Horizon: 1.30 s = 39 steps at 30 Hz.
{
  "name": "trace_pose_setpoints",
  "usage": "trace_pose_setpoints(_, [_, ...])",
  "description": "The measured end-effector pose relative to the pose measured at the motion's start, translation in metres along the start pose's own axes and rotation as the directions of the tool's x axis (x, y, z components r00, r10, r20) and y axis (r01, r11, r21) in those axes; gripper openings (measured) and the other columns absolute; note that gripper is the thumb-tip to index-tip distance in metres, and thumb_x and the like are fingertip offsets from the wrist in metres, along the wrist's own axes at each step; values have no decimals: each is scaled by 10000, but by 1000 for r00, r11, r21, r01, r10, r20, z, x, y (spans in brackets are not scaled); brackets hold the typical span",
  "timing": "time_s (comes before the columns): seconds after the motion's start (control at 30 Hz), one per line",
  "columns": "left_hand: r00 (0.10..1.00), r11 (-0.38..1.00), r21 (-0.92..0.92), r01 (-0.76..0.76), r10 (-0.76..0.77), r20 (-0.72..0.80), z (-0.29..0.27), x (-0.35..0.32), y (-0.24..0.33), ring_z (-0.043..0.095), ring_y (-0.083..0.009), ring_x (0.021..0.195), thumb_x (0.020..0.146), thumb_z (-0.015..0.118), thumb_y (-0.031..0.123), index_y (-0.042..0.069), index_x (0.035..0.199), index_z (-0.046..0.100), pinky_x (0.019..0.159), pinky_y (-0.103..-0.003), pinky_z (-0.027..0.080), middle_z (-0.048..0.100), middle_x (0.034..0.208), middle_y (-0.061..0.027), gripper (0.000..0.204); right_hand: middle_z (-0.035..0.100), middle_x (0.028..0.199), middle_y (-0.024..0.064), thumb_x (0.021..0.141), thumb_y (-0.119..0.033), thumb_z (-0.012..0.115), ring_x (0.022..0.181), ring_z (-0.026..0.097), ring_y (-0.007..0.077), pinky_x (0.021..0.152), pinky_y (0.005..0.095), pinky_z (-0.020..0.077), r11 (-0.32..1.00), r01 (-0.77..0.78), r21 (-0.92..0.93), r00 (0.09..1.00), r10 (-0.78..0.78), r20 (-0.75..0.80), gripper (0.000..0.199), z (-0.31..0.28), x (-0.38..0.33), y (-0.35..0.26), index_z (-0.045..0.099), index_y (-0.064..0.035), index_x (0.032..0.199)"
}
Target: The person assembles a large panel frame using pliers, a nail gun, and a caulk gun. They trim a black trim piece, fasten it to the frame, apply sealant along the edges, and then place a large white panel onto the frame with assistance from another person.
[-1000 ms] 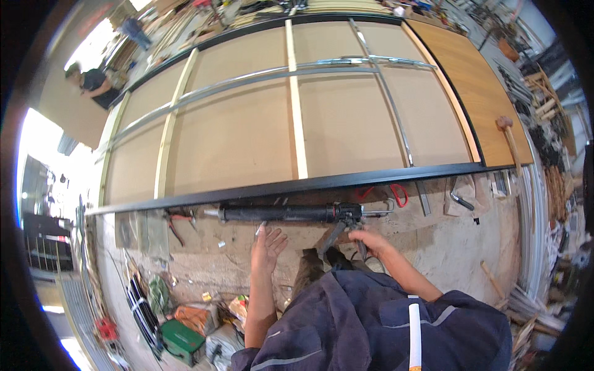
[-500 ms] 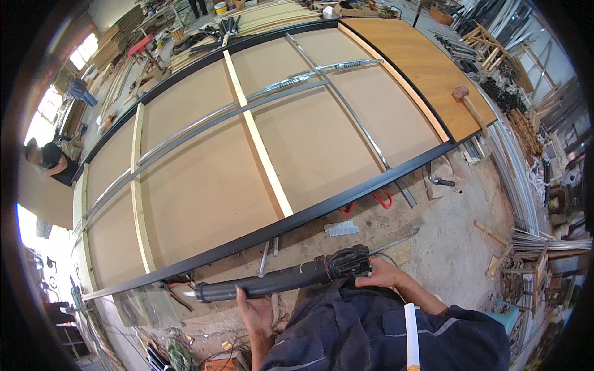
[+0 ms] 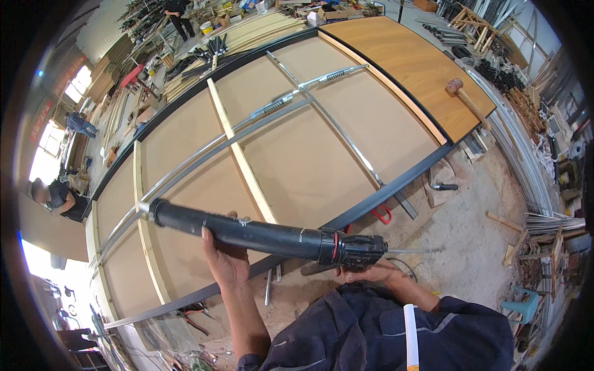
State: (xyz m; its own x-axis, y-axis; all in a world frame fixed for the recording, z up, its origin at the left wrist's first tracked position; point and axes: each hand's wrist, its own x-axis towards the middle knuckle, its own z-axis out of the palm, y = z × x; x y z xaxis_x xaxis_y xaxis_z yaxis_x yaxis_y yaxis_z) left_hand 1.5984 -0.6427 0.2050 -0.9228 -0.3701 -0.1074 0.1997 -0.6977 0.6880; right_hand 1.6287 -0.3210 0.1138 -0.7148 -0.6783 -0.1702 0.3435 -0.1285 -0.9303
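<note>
Left grip [image 3: 230, 264] clamped around black caulking gun [image 3: 272, 238], barrel contents hidden; right grip [image 3: 373, 272] clamped beneath gun's rear.

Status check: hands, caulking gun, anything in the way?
Left hand around black caulking gun, right hand at its handle end. Pale nozzle points left. Mallet on wood-grain panel, apart from gun.

The room is bright. Strong light comes from the left, where the windows [image 3: 46, 154] glow white. The metal rod [image 3: 339, 132] shines, and soft shadows lie beside the wood strip [image 3: 247, 170]. The black tube [image 3: 232, 233] looks clear. Far things look fuzzy, and lines bend near the round, black edge.
</note>
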Motion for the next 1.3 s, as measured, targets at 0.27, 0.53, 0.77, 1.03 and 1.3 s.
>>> trace_pose_setpoints(0.27, [968,936,287,204,-237,82,104,86,-75,691,-352,1077,1087,459,435,12,1250,580,978,-468,552,698,1163,-198,470,671,1263,109,886,-205,785,1131,655,213,952,402,550,740,140,658,988,-147,-45,540,-95,33,-33,580,-81,1370])
trace_pose_setpoints(0.53, [979,68,997,-40,200,26,-5,29,-110,679,-330,1151,999,646,166,-53,1289,605,954,-374,538,700,1205,-222,366,614,1310,204,987,-432,638,1298,561,405,1166,565,369,808,472,354,880,-456,-134,593,-187,199,-146,526,0,1376])
trace_pose_setpoints(0.77, [839,-86,983,162,536,-91,-80,-7,-130,692,-324,850,945,676,144,6,1095,662,754,-403,555,708,978,-167,205,644,1259,217,1084,-287,486,1235,613,397,1095,546,457,833,494,249,869,-463,-173,387,-261,366,-194,559,30,1294])
trace_pose_setpoints(1.03, [847,-120,975,185,522,-97,-65,1,-132,658,-335,741,926,673,102,32,1011,664,673,-411,536,681,865,-150,111,662,1223,222,1098,-253,449,1193,648,389,1032,521,520,868,494,53,815,-441,-377,342,-344,434,-247,554,29,1261])
trace_pose_setpoints(1.3, [887,-169,961,220,445,-124,-66,1,-126,669,-329,742,964,649,152,4,1001,671,681,-399,535,684,859,-163,154,661,1202,237,1100,-266,448,1178,655,384,1020,497,534,872,482,-85,682,-434,-589,358,-428,409,-280,557,49,1233])
